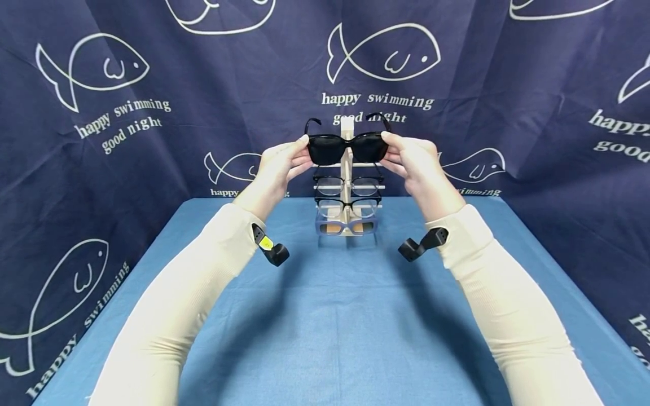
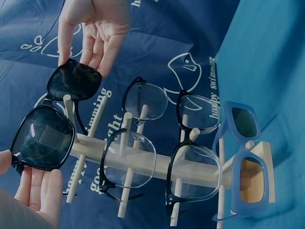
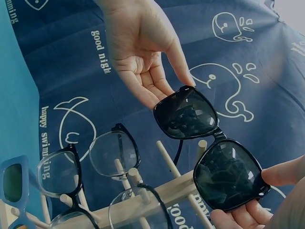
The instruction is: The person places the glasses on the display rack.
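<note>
Black sunglasses [image 1: 327,150] with dark lenses are held level at the top of a wooden glasses rack [image 1: 347,186]. My left hand [image 1: 279,169] pinches their left outer corner between thumb and fingers. At the opposite corner my right hand [image 1: 417,169] pinches the frame the same way. In the left wrist view the bridge of the sunglasses [image 2: 42,136] lies close by the uppermost peg [image 2: 69,107]; whether it touches I cannot tell. The temples are unfolded and point back toward the curtain.
Below hang two pairs of clear glasses with dark frames [image 2: 138,157] [image 2: 195,171] and, lowest, blue-framed sunglasses [image 1: 363,227]. The rack stands on a blue-covered table [image 1: 325,316]. Behind it hangs a dark blue curtain [image 1: 284,73] with fish drawings.
</note>
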The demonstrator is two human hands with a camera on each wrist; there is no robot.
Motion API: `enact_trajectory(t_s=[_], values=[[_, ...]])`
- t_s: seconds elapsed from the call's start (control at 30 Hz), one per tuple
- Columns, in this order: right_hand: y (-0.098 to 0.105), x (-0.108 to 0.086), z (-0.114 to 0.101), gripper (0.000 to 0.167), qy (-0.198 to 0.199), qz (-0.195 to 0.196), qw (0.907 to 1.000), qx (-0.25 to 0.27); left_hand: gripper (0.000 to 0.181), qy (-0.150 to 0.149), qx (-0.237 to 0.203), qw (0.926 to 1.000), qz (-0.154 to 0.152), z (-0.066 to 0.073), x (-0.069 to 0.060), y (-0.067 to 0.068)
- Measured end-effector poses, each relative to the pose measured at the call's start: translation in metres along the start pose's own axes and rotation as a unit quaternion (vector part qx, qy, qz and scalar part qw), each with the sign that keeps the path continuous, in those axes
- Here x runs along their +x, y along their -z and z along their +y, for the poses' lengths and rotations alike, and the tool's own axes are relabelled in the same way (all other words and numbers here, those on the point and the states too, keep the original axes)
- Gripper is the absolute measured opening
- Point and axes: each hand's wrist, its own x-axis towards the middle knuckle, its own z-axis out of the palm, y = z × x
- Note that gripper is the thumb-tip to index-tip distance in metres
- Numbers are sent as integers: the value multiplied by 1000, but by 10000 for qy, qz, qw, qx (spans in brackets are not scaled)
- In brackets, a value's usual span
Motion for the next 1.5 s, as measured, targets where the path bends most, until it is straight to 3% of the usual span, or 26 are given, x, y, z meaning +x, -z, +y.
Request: enact_trajectory(t_s=[0.57,1.13,1.3,1.5], values=[[7,0,14,16,-114,114,9999,1,40,73,87,9999,-79,-12,2,-1],[5,2,12,15,-75,133,9999,21,30,172,-181,9997,-34,-13,2,-2],[6,3,13,15,-60,60,9999,92,34,133,-125,9998,-7,-14,2,-2],[8,4,16,24,-50,4,9999,93,35,89,-102,9999,-46,-16,3,-1]])
